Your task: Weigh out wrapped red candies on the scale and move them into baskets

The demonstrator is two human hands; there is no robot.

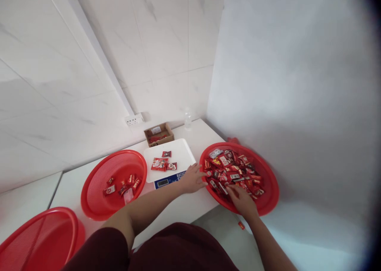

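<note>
A red basket (269,171) full of several red-wrapped candies (230,169) stands at the table's right corner. My left hand (194,178) rests on its left rim with fingers stretched out, holding nothing I can see. My right hand (241,199) reaches into the near side of the basket, fingers curled down among the candies; what they grip, if anything, is hidden. Between the baskets, a white scale (171,153) with a blue front carries three candy packets (163,163).
A second red basket (95,183) on the left holds several candies (122,185). A third red basket (41,239) sits at bottom left. A small cardboard box (159,134), a clear bottle (187,120) and a wall socket (133,120) are at the back. One candy (241,225) lies on the floor.
</note>
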